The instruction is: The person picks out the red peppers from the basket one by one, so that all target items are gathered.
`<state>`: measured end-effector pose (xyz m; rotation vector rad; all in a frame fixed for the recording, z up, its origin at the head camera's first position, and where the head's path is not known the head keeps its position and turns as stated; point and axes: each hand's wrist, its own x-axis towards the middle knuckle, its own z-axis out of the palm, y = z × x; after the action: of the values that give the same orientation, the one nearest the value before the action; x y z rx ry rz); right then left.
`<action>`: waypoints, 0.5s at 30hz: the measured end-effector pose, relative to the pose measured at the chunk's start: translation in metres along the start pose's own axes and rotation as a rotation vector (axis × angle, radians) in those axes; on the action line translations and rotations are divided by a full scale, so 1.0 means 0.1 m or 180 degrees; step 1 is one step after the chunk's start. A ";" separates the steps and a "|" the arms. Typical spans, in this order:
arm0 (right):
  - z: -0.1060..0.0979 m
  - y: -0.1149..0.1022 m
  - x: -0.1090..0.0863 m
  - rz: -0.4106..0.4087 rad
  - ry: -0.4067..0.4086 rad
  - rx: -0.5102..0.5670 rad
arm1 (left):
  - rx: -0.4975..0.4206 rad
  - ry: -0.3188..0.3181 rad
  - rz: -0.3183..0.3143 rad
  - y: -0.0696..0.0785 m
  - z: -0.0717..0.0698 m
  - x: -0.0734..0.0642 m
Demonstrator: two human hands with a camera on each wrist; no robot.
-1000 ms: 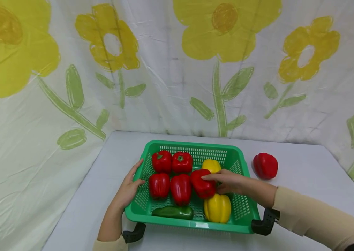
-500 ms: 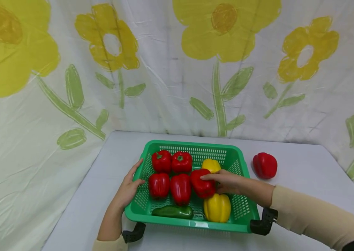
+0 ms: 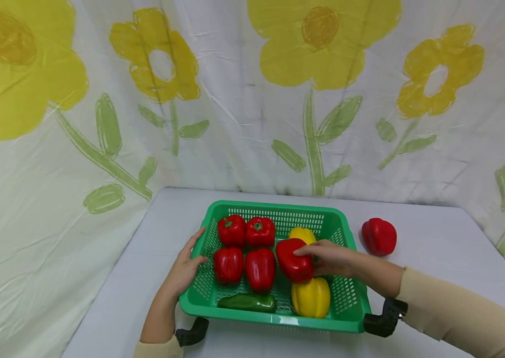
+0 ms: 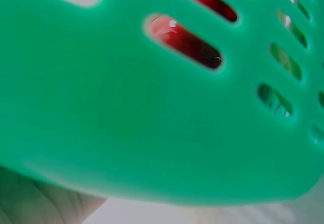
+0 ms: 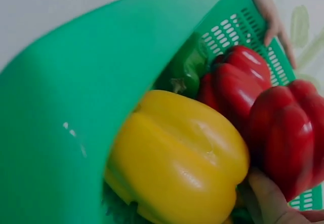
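Observation:
My right hand (image 3: 330,258) pinches a red bell pepper (image 3: 294,259) over the right half of a green plastic basket (image 3: 274,321). Its thumb lies on top of the pepper. In the right wrist view, a finger (image 5: 271,198) shows under that pepper. My left hand (image 3: 182,273) grips the basket's left rim, thumb over the inside. Several red bell peppers (image 3: 259,270) fill the basket's left half. A yellow bell pepper (image 3: 311,300) sits near the front, another yellow pepper (image 3: 301,235) behind, partly hidden. A long green pepper (image 3: 248,302) lies along the front wall.
One more red bell pepper (image 3: 378,236) lies on the white table (image 3: 431,248), right of the basket. A white cloth (image 3: 234,124) with painted yellow flowers hangs behind the table. Each wrist carries a black camera mount (image 3: 193,332).
The red bell pepper in my right hand has moved slightly right and up, opening a gap to the red pepper on its left. My left hand has stayed on the rim.

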<state>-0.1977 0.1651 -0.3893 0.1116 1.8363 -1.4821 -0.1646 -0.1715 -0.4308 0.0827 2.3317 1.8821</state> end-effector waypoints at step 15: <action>-0.14 0.05 -0.18 -0.0539 -0.0364 0.0044 | -0.0085 -0.0031 0.0015 0.00 -0.01 -0.01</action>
<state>-0.1894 0.1855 -0.3819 -0.1229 1.7790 -1.5832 -0.1642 -0.1721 -0.4309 0.0946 2.3015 1.9100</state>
